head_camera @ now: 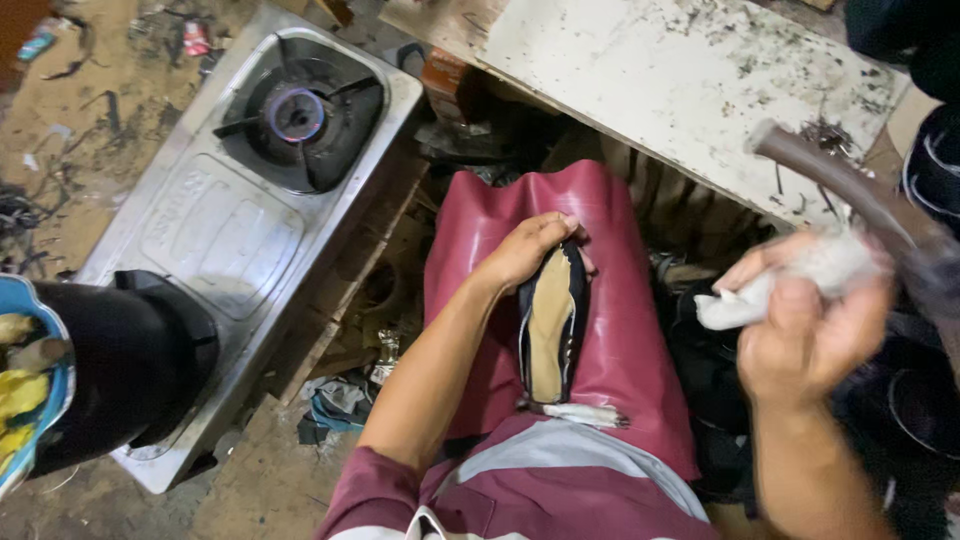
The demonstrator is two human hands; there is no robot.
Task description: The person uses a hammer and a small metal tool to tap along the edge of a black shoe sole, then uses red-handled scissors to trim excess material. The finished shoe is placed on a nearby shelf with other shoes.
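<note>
My left hand (525,250) presses down on a shoe sole (550,325), black with a tan insole, lying on the maroon apron (620,330) over my lap, fingers curled around its toe end. At three o'clock, my right hand (805,320) is raised, fingers gripping a white rag (790,280). A lit gas stove (290,120) sits at ten o'clock.

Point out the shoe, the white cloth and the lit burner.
shoe (550,325), head view, on its tan sole.
white cloth (735,308), head view, on its hanging end.
lit burner (296,113), head view, on the flame ring.
</note>
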